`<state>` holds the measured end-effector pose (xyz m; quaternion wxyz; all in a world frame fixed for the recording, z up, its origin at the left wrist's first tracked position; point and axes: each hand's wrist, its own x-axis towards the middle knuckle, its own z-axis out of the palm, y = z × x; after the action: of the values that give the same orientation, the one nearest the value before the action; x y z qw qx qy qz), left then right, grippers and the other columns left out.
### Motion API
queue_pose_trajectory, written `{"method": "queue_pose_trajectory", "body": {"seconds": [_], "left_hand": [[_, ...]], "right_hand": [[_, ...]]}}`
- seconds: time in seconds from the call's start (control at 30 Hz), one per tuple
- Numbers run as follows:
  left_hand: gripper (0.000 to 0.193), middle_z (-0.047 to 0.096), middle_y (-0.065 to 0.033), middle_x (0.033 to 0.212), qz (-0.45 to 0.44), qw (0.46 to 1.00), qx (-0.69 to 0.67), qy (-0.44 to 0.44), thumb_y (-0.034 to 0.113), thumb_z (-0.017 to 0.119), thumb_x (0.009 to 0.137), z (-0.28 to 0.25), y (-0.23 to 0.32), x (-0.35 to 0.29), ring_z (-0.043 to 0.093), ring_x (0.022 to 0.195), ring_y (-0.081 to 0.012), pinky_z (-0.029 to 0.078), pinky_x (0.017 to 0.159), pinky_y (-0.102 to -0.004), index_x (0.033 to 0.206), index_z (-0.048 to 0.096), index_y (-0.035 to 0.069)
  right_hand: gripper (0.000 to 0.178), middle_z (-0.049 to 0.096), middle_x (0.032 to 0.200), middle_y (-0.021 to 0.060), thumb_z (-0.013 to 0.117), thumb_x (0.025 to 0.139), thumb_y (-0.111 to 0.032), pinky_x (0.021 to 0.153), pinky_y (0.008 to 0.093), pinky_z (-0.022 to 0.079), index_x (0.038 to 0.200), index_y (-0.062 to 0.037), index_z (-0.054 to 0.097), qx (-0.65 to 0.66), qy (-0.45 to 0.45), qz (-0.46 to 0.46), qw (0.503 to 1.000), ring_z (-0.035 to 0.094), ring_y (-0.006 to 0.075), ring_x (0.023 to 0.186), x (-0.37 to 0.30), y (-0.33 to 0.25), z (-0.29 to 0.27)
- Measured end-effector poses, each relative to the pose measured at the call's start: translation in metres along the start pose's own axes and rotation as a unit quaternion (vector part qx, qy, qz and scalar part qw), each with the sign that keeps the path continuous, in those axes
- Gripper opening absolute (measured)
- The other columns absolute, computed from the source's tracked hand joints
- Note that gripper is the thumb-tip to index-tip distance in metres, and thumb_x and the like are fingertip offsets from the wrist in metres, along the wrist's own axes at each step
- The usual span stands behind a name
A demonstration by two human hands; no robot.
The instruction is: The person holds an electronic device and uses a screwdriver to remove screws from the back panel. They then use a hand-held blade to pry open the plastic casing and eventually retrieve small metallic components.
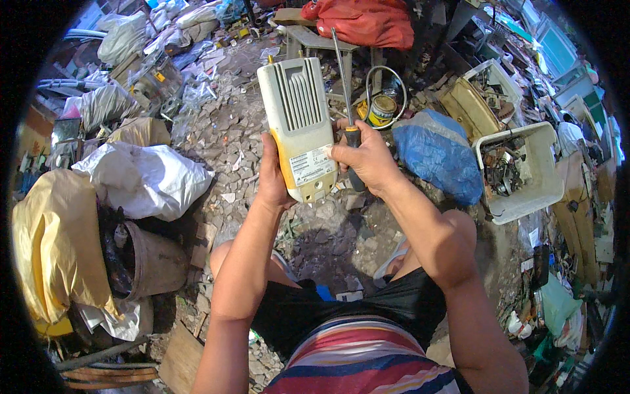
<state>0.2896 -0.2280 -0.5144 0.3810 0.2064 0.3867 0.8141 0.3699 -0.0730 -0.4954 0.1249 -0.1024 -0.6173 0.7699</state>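
In front of me, a white-and-yellow handheld electronic device is held up, its ribbed back and pale label turned toward me. My left hand grips its left edge near the lower end. A long screwdriver with a black-and-yellow handle is wrapped in my right hand, its thin shaft pointing up and away. The thumb of that hand rests at the device's right edge, by the label. The fingers behind the device are partly hidden.
A blue plastic bag and a white bin of scrap stand to the right. Leftward are a white sack, a bucket and a yellow sack. Beyond lie a small can and a red sack on a low stool.
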Motion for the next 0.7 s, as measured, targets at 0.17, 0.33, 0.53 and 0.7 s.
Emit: {"method": "queue_pose_trajectory", "body": {"seconds": [0.17, 0.33, 0.53, 0.7], "left_hand": [[0.094, 0.055, -0.0186, 0.128, 0.004, 1.0, -0.015, 0.012, 0.078, 0.024, 0.084, 0.001, -0.003, 0.001, 0.06, 0.111, -0.0306, 0.052, 0.091, -0.0427, 0.138, 0.039, 0.003], [0.092, 0.051, -0.0193, 0.133, -0.007, 1.0, -0.023, 0.02, 0.076, 0.027, 0.086, 0.001, -0.005, 0.003, 0.056, 0.116, -0.0328, 0.047, 0.098, -0.0445, 0.14, 0.037, 0.003], [0.091, 0.051, -0.018, 0.131, 0.001, 1.0, 0.011, -0.002, 0.076, 0.024, 0.086, 0.002, -0.005, 0.002, 0.055, 0.118, -0.0307, 0.047, 0.097, -0.0436, 0.14, 0.036, 0.004], [0.092, 0.047, -0.0173, 0.135, -0.024, 0.996, 0.067, 0.047, 0.077, 0.023, 0.086, 0.008, -0.013, 0.001, 0.049, 0.124, -0.0294, 0.043, 0.101, -0.0428, 0.143, 0.032, 0.006]], "right_hand": [[0.038, 0.059, 0.078, -0.0009, 0.076, 0.071, -0.011, 0.063, 0.0233, 0.047, 0.104, -0.0011, 0.058, -0.063, 0.033, -0.03, 0.997, 0.054, 0.007, 0.068, 0.002, 0.009, -0.001], [0.039, 0.059, 0.079, -0.0011, 0.078, 0.069, -0.015, 0.065, 0.0246, 0.046, 0.101, -0.0017, 0.06, -0.073, 0.043, -0.046, 0.995, 0.053, 0.0071, 0.07, 0.003, 0.012, 0.0], [0.055, 0.063, 0.088, 0.0043, 0.085, 0.064, -0.027, 0.074, 0.0293, 0.049, 0.105, 0.0002, 0.059, -0.149, 0.051, -0.04, 0.987, 0.058, 0.0121, 0.079, 0.004, 0.01, 0.0], [0.076, 0.066, 0.1, 0.0116, 0.09, 0.057, -0.041, 0.086, 0.0347, 0.049, 0.112, 0.001, 0.058, -0.25, 0.099, -0.12, 0.956, 0.062, 0.021, 0.094, -0.004, 0.006, 0.013]]}}
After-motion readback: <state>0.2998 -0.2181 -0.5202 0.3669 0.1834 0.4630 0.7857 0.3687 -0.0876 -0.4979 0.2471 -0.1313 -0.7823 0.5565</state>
